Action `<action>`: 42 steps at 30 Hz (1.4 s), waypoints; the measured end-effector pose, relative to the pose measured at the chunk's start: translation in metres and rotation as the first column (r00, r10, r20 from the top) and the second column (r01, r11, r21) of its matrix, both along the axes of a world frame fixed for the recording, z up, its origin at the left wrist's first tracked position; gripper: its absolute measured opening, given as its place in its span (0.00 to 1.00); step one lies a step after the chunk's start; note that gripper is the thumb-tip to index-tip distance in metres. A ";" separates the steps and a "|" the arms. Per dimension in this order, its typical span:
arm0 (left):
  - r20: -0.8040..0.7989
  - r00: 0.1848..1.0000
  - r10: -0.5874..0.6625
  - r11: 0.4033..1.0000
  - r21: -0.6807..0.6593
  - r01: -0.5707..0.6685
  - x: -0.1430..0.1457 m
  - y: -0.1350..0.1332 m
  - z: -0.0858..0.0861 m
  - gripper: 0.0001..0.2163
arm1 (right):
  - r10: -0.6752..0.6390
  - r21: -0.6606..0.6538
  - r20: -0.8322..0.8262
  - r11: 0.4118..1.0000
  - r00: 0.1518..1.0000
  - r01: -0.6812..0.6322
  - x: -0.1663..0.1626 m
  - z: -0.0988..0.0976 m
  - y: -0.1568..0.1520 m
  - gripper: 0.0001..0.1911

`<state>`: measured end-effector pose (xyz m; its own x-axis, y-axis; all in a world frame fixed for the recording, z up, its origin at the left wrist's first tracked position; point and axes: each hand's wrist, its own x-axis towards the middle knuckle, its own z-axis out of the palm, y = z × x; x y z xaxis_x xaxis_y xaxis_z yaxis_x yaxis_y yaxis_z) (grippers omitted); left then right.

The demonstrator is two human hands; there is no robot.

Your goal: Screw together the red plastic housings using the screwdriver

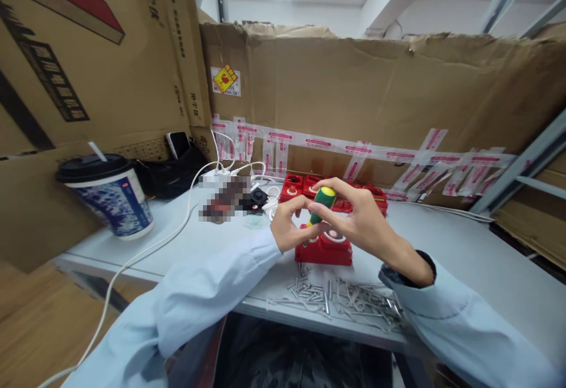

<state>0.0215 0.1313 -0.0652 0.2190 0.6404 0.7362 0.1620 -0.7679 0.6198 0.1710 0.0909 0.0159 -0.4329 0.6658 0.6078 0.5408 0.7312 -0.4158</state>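
Observation:
A screwdriver (323, 203) with a green and yellow handle stands tilted over a red box-shaped device (324, 253) on the table. My right hand (365, 217) is closed on the handle, fingers and thumb around its upper part. Curled in from the left, my left hand (289, 227) has its index finger and thumb at the lower part of the screwdriver. The tip of the screwdriver is hidden behind my fingers. A round white-rimmed part (335, 236) shows on top of the device. Loose screws (309, 289) lie in front of it, close to the table's front edge.
More red devices (292, 185) stand in a row behind my hands. On the left are a lidded paper cup (112, 196), a black bag (172, 170) and a white cable (177, 229). Cardboard walls (331, 93) close off the back. Thin metal pieces (367, 299) lie among the screws.

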 end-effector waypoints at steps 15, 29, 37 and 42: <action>0.021 1.000 0.005 0.998 0.069 -0.007 -0.001 0.002 0.000 0.09 | -0.013 -0.008 -0.011 1.000 1.000 0.013 -0.005 -0.002 0.002 0.14; 0.005 1.000 0.006 0.999 0.044 -0.007 -0.005 0.004 -0.001 0.11 | -0.028 -0.037 -0.002 0.999 1.000 0.027 -0.002 -0.002 0.004 0.18; -0.068 0.997 -0.048 0.998 0.042 0.050 -0.006 0.003 -0.004 0.08 | 0.019 -0.010 0.034 1.000 0.999 -0.018 -0.001 0.001 0.003 0.14; 0.019 1.000 -0.003 1.000 0.004 0.003 -0.006 0.006 -0.004 0.13 | -0.153 0.069 0.064 0.987 0.986 0.148 -0.004 -0.003 0.006 0.16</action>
